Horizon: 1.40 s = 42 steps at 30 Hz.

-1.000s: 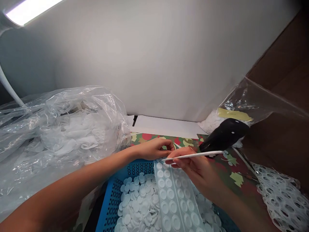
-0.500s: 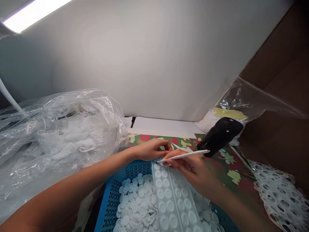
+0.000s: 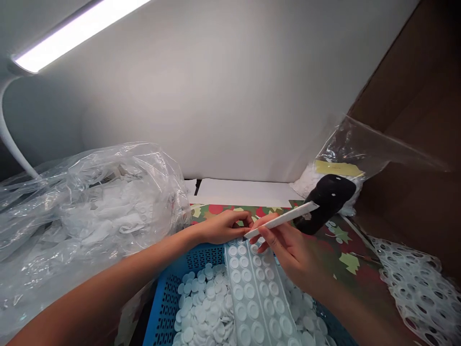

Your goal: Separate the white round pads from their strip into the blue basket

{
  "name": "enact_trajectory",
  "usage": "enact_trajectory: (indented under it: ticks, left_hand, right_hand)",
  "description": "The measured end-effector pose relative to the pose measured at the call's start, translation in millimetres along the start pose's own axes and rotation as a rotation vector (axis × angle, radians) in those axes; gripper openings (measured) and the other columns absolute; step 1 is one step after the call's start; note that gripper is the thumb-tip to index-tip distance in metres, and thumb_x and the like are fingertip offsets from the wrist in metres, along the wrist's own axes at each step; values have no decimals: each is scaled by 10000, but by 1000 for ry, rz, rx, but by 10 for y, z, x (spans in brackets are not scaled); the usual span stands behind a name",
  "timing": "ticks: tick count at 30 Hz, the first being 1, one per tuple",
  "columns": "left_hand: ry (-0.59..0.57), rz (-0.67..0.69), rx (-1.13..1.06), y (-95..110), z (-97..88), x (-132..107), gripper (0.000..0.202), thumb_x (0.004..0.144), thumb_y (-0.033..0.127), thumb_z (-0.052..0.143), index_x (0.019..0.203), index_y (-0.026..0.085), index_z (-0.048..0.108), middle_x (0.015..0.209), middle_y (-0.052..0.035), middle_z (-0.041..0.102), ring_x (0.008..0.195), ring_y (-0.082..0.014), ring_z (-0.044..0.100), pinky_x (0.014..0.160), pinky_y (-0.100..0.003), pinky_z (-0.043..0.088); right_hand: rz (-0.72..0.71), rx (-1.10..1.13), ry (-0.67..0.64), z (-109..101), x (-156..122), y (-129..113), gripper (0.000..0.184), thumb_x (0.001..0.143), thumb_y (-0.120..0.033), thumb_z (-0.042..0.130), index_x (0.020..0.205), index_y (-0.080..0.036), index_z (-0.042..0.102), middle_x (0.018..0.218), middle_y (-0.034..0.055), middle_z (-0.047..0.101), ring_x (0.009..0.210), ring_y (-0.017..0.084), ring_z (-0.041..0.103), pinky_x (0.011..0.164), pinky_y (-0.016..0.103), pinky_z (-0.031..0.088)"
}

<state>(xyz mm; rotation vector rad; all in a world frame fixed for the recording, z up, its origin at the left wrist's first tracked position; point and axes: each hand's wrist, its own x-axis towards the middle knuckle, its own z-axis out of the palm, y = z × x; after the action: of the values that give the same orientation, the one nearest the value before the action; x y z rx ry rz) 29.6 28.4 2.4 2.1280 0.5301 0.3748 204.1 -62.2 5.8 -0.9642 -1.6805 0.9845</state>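
Through the head camera I see two bare forearms reaching in from the bottom of the view. Nearest to me sits a blue plastic basket [image 3: 166,299], its mesh wall holding a heap of loose white discs [image 3: 201,307]. A clear strip [image 3: 256,293] lies across the basket, with its far end near both hands. Double rows of white discs sit on the strip as far as I can see, with no gap that I can make out.

My right hand [image 3: 292,257] holds a slim white stylus [image 3: 281,220], its fingers [image 3: 266,234] closed around the shaft, and the tip points down at the far end of the strip. My left hand [image 3: 224,227] is just beside it, its fingers [image 3: 243,220] curled over that end. I cannot tell whether they are gripping the strip.

To the right lies a white perforated sheet [image 3: 418,293] full of round holes, beside a leaf-patterned mat [image 3: 347,274] and a black rounded object [image 3: 329,202]. A clear plastic bag [image 3: 90,211] of white sheets bulges on the left. Farther off are a zip bag [image 3: 345,149], a white wall [image 3: 216,105] and a desk lamp [image 3: 75,41].
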Motion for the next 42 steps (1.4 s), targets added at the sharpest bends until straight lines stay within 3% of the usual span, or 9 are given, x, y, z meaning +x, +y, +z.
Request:
enact_trajectory:
  ticks: [11,23,30,42]
  left_hand:
    - [0,-20,-5,8,5,7,76,876,185,467,806,169,491,728,18,516,646,-93,456,555,-209,347]
    - [7,1,-1,-22,10,2,108,902,242,462,858,166,525,803,-9,589,709,-116,522,613,-238,385]
    - [16,-4,2,8,8,-3,111,892,232,464,826,166,524,766,7,566,671,-102,488,590,-229,370]
    - [10,11,28,-17,4,-6,127,892,256,470,878,152,540,829,-19,600,711,-117,515,601,-235,392]
  right_hand:
    - [-3,-13,-85,0,-43,10,175,980,-299,380,947,-203,522,958,34,549,851,143,579,685,263,566]
    - [23,-220,-167,-28,-31,-3,184,980,-297,376,942,-229,543,918,15,573,793,141,565,689,265,525]
    - [-45,-115,-78,-34,-56,-47,188,982,-267,370,940,-212,545,960,23,572,847,133,577,704,241,546]
    - [-80,-214,-172,-48,-44,-63,206,984,-252,349,934,-219,546,924,35,580,825,159,542,700,287,476]
